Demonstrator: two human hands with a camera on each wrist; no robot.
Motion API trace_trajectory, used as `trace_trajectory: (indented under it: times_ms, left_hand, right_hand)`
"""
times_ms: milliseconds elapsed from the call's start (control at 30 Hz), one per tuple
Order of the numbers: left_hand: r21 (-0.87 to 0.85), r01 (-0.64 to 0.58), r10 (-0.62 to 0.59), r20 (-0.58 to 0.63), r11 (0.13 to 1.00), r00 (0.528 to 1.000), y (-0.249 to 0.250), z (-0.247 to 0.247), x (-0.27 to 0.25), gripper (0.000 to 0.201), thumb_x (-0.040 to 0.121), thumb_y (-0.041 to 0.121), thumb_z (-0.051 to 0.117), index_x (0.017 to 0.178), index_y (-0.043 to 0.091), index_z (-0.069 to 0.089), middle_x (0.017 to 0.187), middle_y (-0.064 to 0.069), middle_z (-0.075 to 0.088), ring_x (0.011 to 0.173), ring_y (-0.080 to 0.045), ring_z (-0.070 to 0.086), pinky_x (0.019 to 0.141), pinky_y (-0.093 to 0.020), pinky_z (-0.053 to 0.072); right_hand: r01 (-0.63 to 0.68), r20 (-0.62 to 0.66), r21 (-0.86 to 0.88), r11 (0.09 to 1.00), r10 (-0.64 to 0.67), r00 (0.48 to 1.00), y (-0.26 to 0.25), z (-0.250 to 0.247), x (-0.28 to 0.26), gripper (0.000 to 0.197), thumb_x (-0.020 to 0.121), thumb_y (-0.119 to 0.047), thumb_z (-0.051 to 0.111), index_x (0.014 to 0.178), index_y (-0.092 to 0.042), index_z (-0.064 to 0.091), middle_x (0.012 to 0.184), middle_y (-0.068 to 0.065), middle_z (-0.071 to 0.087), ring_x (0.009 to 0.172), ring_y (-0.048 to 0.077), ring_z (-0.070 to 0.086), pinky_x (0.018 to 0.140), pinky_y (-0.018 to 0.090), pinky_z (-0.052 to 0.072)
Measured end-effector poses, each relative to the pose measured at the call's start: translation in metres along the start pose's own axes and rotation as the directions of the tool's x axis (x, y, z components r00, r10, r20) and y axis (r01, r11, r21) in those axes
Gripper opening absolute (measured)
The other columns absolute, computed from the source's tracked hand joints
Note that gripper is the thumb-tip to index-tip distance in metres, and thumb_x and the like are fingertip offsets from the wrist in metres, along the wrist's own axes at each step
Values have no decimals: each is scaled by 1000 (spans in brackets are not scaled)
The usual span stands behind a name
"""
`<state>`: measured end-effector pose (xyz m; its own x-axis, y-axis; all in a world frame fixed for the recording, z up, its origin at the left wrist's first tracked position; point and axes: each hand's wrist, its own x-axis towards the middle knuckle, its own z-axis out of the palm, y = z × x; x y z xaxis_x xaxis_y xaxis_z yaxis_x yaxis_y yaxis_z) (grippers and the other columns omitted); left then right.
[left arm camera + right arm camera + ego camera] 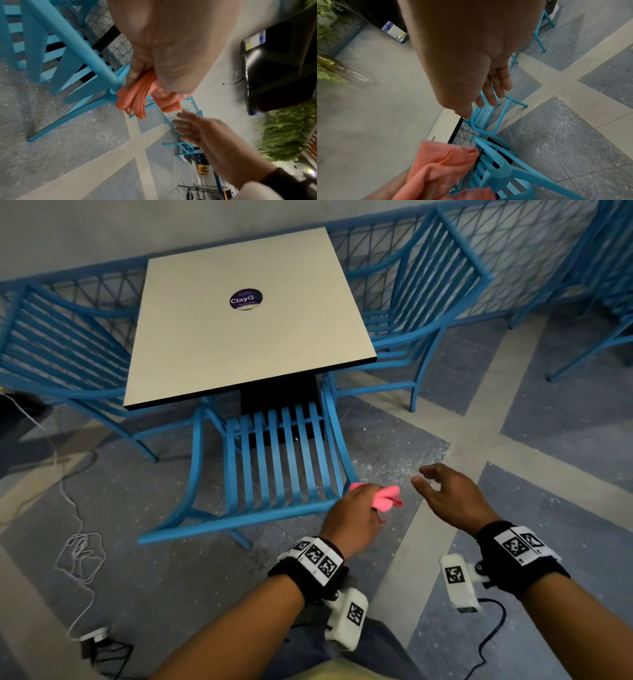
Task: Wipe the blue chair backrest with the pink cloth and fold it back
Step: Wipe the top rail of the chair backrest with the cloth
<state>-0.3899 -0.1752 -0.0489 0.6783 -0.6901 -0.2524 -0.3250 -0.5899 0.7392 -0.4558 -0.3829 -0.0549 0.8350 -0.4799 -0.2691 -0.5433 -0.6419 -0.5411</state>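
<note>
Cloth [490, 497] bunched in left hand [356, 520], fingers curled round it, at right end of chair backrest [239, 520]; right hand [455, 498] spread, empty, just beside cloth.

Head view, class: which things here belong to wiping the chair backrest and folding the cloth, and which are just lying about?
Belong to the job:
pink cloth, bunched in the left hand
blue chair backrest
right hand, open, beside the cloth

Just lying about:
table with a round sticker
side chairs
white cable on the floor
</note>
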Motion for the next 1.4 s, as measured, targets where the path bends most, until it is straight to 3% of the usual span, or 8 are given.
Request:
trace_trajectory:
  times_ms: [267,433,567,700,800,1133,1333,1400]
  left_hand:
    - [74,164,-150,-163,984,975,-16,10,-4,35,92,4,65,124,16,63,122,-5,65,110,-26,64,92,-38,56]
    - [-43,52,-56,-94,998,994,2,39,-4,52,88,-21,50,134,2,60,137,-8,61,113,-3,55,90,8,33]
    - [-97,-29,24,-58,995,998,6,52,3,48,91,-15,48,132,5,63,129,-8,67,103,8,52,102,-9,44]
    - [-128,-12,3,-69,992,998,8,39,-1,42,95,-3,56,131,16,65,126,-2,66,105,3,54,89,5,37]
    - [-128,27,-46,-144,991,988,-11,22,-12,40,96,12,59,132,29,62,126,0,62,106,-13,63,96,-19,49]
    - [-147,68,-88,-136,987,987,-29,18,-12,37,91,-4,57,123,7,72,124,-10,71,116,-21,62,106,-19,39]
    - [-430,143,-144,29,891,989,-14,-2,-19,30,102,1,50,128,3,64,90,20,64,73,18,65,67,-7,51]
    - [-434,130,-126,37,892,991,-20,-11,-23,25,104,10,50,123,17,65,87,15,68,72,8,71,67,-14,57]
  right_hand:
    - [-2,33,7,1000,2,999,0,4,-3,47,92,-45,62,126,-13,63,124,9,69,113,26,65,95,37,49]
    - [16,49,-15,1000,-15,999,-2,6,-2,46,92,-43,63,127,-13,63,125,8,69,115,25,64,94,35,48]
    - [12,35,-5,1000,-12,999,-1,5,2,44,91,-40,65,126,-13,64,123,10,69,114,26,64,96,37,49]
    - [18,29,-5,1000,-18,999,0,3,5,44,92,-41,64,125,-13,64,123,9,70,115,26,64,96,38,50]
    - [22,44,-18,1000,-21,999,0,4,7,45,92,-43,63,126,-13,64,124,9,69,114,26,64,95,37,49]
    - [96,100,-72,993,-88,991,-28,25,8,43,91,-44,65,123,-15,65,122,7,70,111,27,66,93,37,50]
    - [159,121,-70,985,-150,981,-45,23,12,42,91,-46,62,121,-18,67,121,5,71,112,24,66,95,39,51]
    - [182,150,-47,982,-173,973,-53,23,11,41,93,-48,58,119,-18,68,120,4,72,110,22,66,93,35,50]
